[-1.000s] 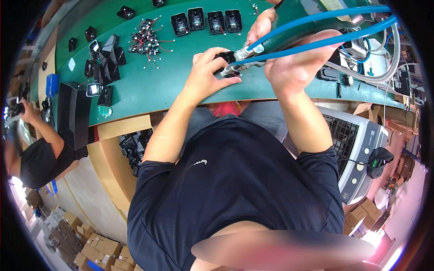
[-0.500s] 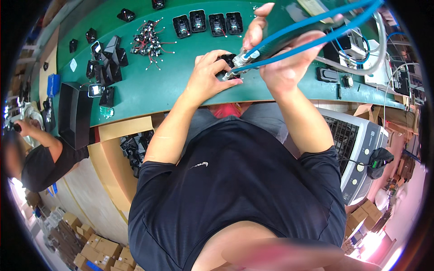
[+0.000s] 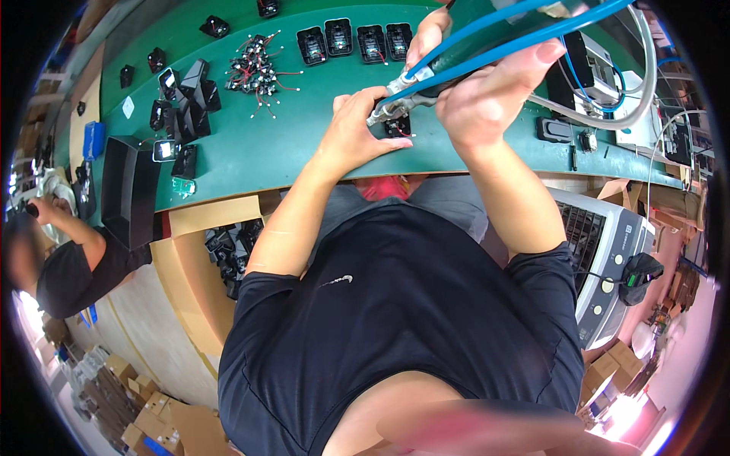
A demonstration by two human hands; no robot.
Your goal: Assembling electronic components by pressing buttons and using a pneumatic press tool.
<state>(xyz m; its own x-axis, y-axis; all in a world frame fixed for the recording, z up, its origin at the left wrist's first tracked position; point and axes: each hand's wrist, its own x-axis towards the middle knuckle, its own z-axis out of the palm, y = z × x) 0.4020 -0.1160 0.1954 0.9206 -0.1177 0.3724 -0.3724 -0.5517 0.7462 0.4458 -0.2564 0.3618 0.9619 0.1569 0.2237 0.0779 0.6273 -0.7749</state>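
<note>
Low over the bench, my right hand (image 3: 483, 106) is closed around a dark, see-through-looking powered driver with a metal nose (image 3: 395, 97) and blue air hoses (image 3: 525, 53). Under that nose, on the green bench top, lies a small black plastic housing (image 3: 397, 128) with a thin lead. My left hand (image 3: 350, 133) curls around the housing's left side, thumb along its near edge and fingers toward its far side. The nose partly covers those fingertips and the housing, so I cannot tell whether the tip touches it.
Several open black housings (image 3: 338, 38) stand in a row at the back. Left of them is a heap of small wired parts (image 3: 255, 68), then black casings (image 3: 190, 99). A grey air hose (image 3: 642, 83) loops at right. Another person (image 3: 84, 258) works at far left.
My right hand and the driver have come slightly left and lower over the housing. My left fingers have opened a little around it, and more of the housing shows below the nose.
</note>
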